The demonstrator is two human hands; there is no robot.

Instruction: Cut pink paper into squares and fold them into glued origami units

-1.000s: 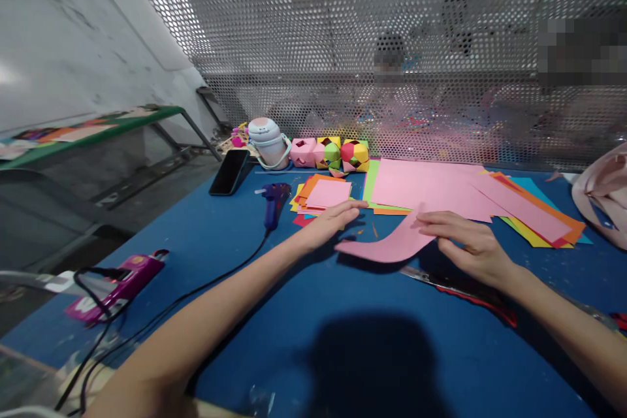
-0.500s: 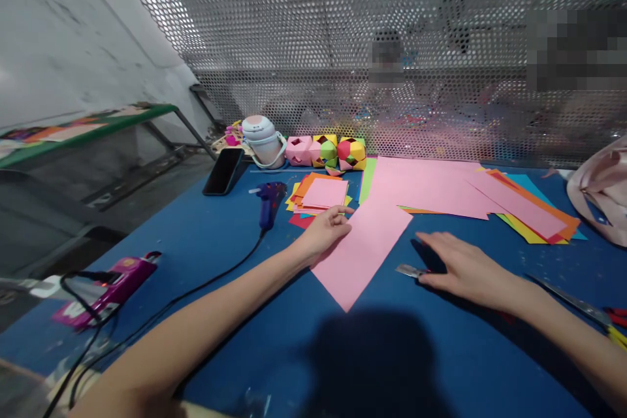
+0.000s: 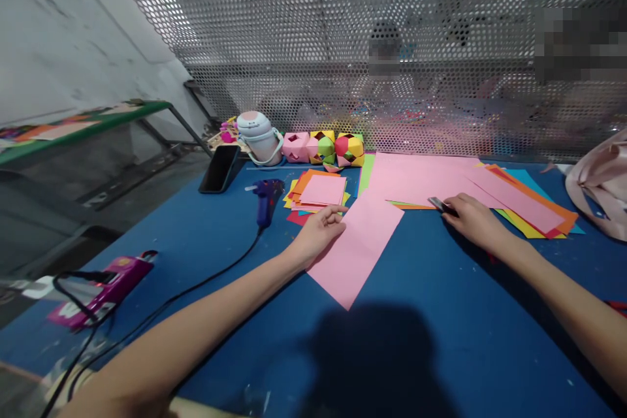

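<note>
A pink sheet of paper (image 3: 360, 241) lies slanted on the blue table, one corner pointing towards me. My left hand (image 3: 321, 228) rests at its left edge, the fingers loosely curled and the thumb apart from them. Off the table's right half, my right hand (image 3: 473, 219) is closed round a utility knife (image 3: 439, 205); only its silver tip and a dark part show. The tip points up and left, over the front edge of a larger pink sheet (image 3: 416, 176). Just beyond my left hand sits a stack of small coloured paper squares (image 3: 323, 189).
A blue glue gun (image 3: 265, 202) with its cable lies left, near a phone (image 3: 219, 170) and a purple power strip (image 3: 105, 290). A white bottle (image 3: 259, 137) and folded paper balls (image 3: 322, 147) stand behind. Coloured strips (image 3: 529, 199) and a pale bag (image 3: 600, 186) are right.
My right hand has moved up and away from me, and the knife that lay by its thumb is now in its grip. My left hand stays on the paper.
</note>
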